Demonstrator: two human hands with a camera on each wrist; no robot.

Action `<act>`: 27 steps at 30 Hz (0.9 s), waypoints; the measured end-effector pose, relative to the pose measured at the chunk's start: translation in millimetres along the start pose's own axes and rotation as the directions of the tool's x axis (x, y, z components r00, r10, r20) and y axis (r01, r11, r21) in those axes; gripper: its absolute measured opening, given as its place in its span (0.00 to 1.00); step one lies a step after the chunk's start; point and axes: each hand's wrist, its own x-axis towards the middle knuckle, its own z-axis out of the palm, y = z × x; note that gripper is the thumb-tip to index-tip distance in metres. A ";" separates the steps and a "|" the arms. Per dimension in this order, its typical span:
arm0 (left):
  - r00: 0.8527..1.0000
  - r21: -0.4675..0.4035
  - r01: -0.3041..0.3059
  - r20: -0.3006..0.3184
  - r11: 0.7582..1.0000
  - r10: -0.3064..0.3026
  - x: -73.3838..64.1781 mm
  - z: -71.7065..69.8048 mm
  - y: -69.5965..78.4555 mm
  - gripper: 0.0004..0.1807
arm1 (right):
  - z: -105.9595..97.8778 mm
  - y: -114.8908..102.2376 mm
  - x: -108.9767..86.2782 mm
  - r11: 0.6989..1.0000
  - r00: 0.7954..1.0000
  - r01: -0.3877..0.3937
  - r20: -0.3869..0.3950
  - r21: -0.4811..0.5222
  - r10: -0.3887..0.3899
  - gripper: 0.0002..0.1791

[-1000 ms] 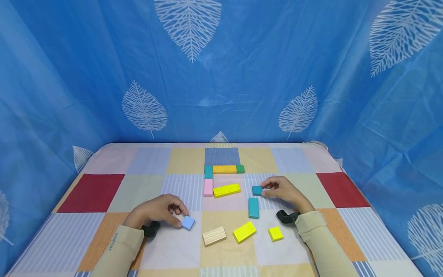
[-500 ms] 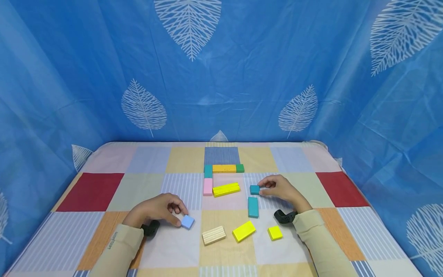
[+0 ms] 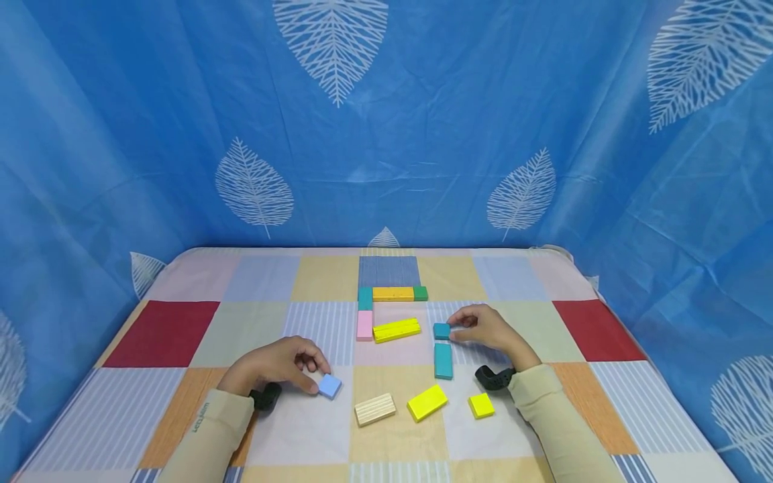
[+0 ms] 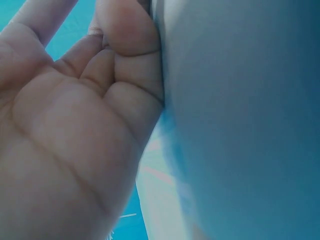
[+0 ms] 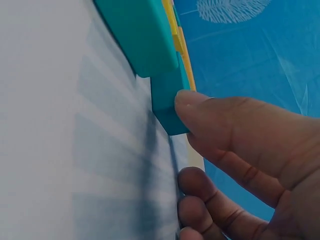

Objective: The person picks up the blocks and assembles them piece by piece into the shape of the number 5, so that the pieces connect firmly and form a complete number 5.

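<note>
Between thumb and index finger, my right hand (image 3: 490, 333) pinches a small teal block (image 3: 441, 331) on the tablecloth. A longer teal block (image 3: 443, 361) lies just in front of it. The right wrist view has the thumb on the small block (image 5: 168, 100), beside the longer one (image 5: 142, 37). At the left, my left hand (image 3: 279, 363) holds a light blue square block (image 3: 329, 386) at its edge with thumb and index fingertip. The palm (image 4: 70, 130) fills much of the left wrist view, where that block is hidden.
An orange block (image 3: 392, 294), green block (image 3: 420, 293), teal block (image 3: 365, 298) and pink block (image 3: 364, 325) form a corner. Nearby lies a ridged yellow block (image 3: 396, 330). In front are a plain wood block (image 3: 375, 409), yellow block (image 3: 427, 402) and yellow square (image 3: 481, 405).
My right hand has slid the small teal block a little to the left, bringing it in line behind the longer teal block. The left hand and the other blocks stay put.
</note>
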 end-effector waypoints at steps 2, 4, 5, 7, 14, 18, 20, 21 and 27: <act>1.000 -0.002 0.001 -0.002 1.000 -0.001 -0.3 -0.2 -0.1 0.12 | 0.4 -2.1 1.0 1.000 1.000 -0.008 0.008 -0.007 0.008 0.12; 1.000 0.005 0.005 -0.003 1.000 -0.005 -0.4 -0.1 -0.6 0.12 | 0.7 -4.2 2.6 1.000 1.000 -0.015 0.018 -0.011 0.016 0.12; 1.000 0.008 0.009 -0.005 1.000 -0.009 -0.3 0.0 -0.8 0.12 | 0.7 -5.2 3.2 1.000 1.000 -0.012 0.025 -0.015 0.012 0.12; 1.000 0.012 0.014 -0.009 1.000 -0.014 0.3 0.3 -1.2 0.12 | 0.8 -7.2 4.7 1.000 0.999 -0.014 0.035 -0.023 0.015 0.12; 1.000 0.006 0.010 -0.004 1.000 -0.010 2.6 0.6 -2.7 0.12 | -0.4 -12.5 8.4 0.998 0.998 0.011 0.065 -0.059 -0.007 0.13; 1.000 0.004 0.005 -0.003 1.000 -0.005 2.7 0.1 -2.9 0.12 | -0.1 -15.7 9.8 0.996 0.997 0.022 0.072 -0.087 -0.015 0.12; 1.000 0.003 0.006 -0.006 1.000 -0.006 2.3 0.1 -2.9 0.12 | 0.5 -17.2 10.7 0.996 0.997 0.018 0.076 -0.087 -0.011 0.12; 1.000 0.002 0.006 -0.008 1.000 -0.006 2.2 0.3 -2.9 0.13 | 0.9 -18.0 11.2 0.996 0.997 0.017 0.079 -0.086 -0.010 0.12; 1.000 0.008 0.010 -0.016 1.000 -0.010 1.7 0.6 -3.0 0.13 | 3.0 -23.3 13.1 0.997 0.995 0.006 0.097 -0.079 0.002 0.12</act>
